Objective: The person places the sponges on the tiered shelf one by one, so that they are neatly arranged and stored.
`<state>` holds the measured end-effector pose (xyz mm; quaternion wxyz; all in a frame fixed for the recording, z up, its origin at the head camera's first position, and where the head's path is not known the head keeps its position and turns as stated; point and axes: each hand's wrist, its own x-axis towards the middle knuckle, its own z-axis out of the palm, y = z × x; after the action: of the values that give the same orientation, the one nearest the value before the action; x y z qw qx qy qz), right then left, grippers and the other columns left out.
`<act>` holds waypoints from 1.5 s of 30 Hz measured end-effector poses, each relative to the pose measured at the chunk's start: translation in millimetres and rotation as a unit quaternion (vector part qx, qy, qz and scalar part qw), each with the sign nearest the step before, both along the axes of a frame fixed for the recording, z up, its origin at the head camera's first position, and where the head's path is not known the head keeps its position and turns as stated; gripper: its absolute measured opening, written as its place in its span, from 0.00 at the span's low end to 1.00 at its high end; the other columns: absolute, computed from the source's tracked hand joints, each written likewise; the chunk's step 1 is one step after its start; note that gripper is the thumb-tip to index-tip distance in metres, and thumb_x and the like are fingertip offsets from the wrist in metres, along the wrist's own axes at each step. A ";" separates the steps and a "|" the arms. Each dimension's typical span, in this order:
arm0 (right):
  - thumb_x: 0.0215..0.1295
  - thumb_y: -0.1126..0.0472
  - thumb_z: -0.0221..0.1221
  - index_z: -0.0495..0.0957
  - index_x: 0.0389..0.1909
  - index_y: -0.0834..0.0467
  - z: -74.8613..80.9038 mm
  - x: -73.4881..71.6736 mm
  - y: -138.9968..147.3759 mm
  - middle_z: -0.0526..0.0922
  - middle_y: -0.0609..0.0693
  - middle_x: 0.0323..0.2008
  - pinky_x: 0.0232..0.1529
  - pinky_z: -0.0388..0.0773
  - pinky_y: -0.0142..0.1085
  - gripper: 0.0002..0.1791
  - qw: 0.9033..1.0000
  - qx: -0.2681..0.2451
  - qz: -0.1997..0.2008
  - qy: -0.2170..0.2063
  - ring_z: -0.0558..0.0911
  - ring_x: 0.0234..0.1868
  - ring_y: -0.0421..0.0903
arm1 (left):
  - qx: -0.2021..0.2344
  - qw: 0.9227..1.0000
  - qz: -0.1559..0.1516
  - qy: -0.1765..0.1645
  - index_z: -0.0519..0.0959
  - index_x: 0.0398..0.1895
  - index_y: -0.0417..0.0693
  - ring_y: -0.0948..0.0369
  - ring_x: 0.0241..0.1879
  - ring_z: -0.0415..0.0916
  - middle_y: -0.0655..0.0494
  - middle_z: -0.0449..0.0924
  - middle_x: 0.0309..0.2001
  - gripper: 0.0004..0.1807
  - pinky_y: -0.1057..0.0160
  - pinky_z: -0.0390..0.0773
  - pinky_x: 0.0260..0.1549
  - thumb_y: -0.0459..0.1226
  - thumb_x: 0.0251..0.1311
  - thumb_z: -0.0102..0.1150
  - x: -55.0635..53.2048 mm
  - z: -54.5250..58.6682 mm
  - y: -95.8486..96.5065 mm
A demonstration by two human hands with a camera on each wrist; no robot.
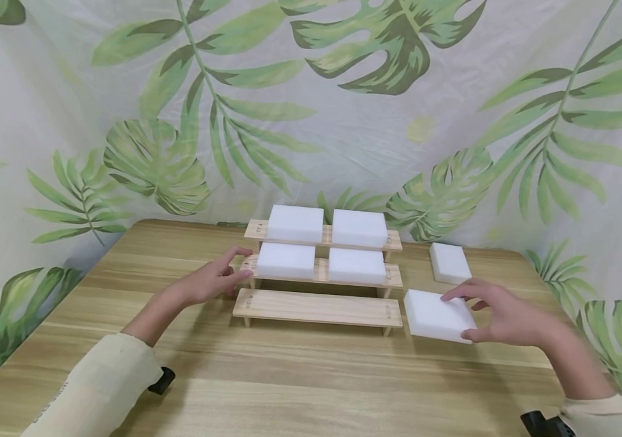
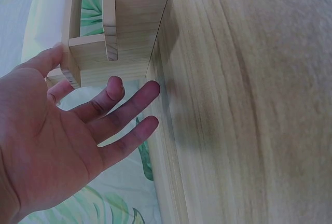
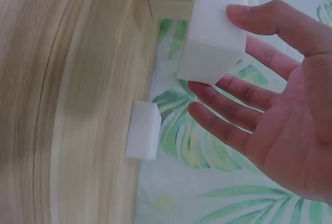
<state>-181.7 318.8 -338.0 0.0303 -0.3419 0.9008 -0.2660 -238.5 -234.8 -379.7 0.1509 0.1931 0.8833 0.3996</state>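
Observation:
A three-tier wooden display stand (image 1: 316,306) stands on the table, with two white foam blocks on its top tier and two on its middle tier. The bottom board carries nothing. At the stand's left end, my left hand (image 1: 214,280) pinches the end of the middle board between thumb and index finger; the other fingers (image 2: 127,107) extend loosely below. To the right of the bottom tier, my right hand (image 1: 508,312) holds a white foam block (image 1: 434,312) by its right side, thumb in front and fingers behind. That block (image 3: 215,32) is raised off the table.
Another white foam block (image 1: 450,264) lies on the table behind the held one, right of the stand. The wooden table (image 1: 300,382) reaches back to a leaf-printed curtain (image 1: 355,145). Black wrist devices (image 1: 162,380) show near both sleeves.

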 end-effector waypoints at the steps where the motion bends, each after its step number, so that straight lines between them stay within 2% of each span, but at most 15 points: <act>1: 0.49 0.62 0.80 0.81 0.56 0.54 0.2 -0.1 -2.2 0.80 0.50 0.52 0.46 0.83 0.44 0.31 1.000 0.000 0.006 0.000 0.76 0.51 0.35 | 0.000 1.000 0.000 0.000 0.53 0.78 0.47 0.47 0.39 0.79 0.42 0.81 0.39 0.32 0.48 0.76 0.40 0.50 0.81 0.47 0.1 0.1 0.1; 13: 0.52 0.58 0.80 0.81 0.56 0.52 0.3 -1.3 -26.9 0.81 0.48 0.51 0.45 0.83 0.44 0.30 0.999 -0.010 0.049 0.008 0.77 0.51 0.38 | -0.003 1.000 -0.001 0.004 0.53 0.78 0.49 0.47 0.40 0.78 0.42 0.81 0.38 0.32 0.49 0.76 0.39 0.50 0.81 0.47 -0.1 1.1 0.0; 21: 0.53 0.59 0.79 0.82 0.54 0.53 -1.8 -5.2 -45.3 0.83 0.46 0.50 0.45 0.83 0.43 0.27 0.997 -0.012 0.073 0.024 0.77 0.48 0.39 | -0.002 1.000 -0.003 0.007 0.53 0.78 0.48 0.48 0.37 0.75 0.40 0.78 0.34 0.32 0.52 0.73 0.35 0.50 0.81 0.47 -0.3 2.0 1.4; 30: 0.57 0.55 0.78 0.83 0.54 0.51 -1.2 -7.5 -62.8 0.83 0.45 0.51 0.47 0.83 0.43 0.24 0.998 0.002 0.070 0.008 0.80 0.47 0.40 | -0.003 1.000 -0.003 0.005 0.53 0.78 0.48 0.47 0.41 0.80 0.41 0.82 0.41 0.32 0.48 0.77 0.40 0.50 0.81 0.47 -0.5 3.1 0.9; 36: 0.58 0.54 0.77 0.84 0.54 0.52 -2.6 -8.9 -73.7 0.84 0.48 0.53 0.45 0.83 0.43 0.24 0.997 0.001 0.079 0.023 0.81 0.46 0.42 | -0.003 1.000 -0.001 0.003 0.52 0.79 0.48 0.47 0.40 0.79 0.42 0.81 0.38 0.32 0.48 0.76 0.38 0.50 0.81 0.47 0.6 2.8 0.5; 41: 0.57 0.55 0.76 0.84 0.54 0.54 -6.3 -7.4 -86.3 0.85 0.50 0.54 0.44 0.82 0.42 0.24 0.998 -0.003 0.062 0.032 0.81 0.49 0.45 | 0.002 1.000 0.000 0.001 0.52 0.79 0.48 0.47 0.40 0.78 0.41 0.81 0.37 0.32 0.49 0.76 0.38 0.50 0.81 0.47 1.4 0.7 0.5; 45: 0.57 0.55 0.76 0.84 0.54 0.55 -10.9 -6.4 -96.6 0.84 0.49 0.52 0.45 0.82 0.44 0.23 0.998 -0.008 0.052 0.038 0.82 0.48 0.44 | 0.003 1.000 0.001 0.000 0.52 0.79 0.47 0.47 0.38 0.77 0.39 0.80 0.35 0.32 0.49 0.75 0.37 0.50 0.81 0.47 1.6 -0.1 0.4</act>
<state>-188.2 222.2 -348.9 0.0070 -0.3984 0.8802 -0.2580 -237.0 -234.4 -379.8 0.1498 0.1922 0.8825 0.4022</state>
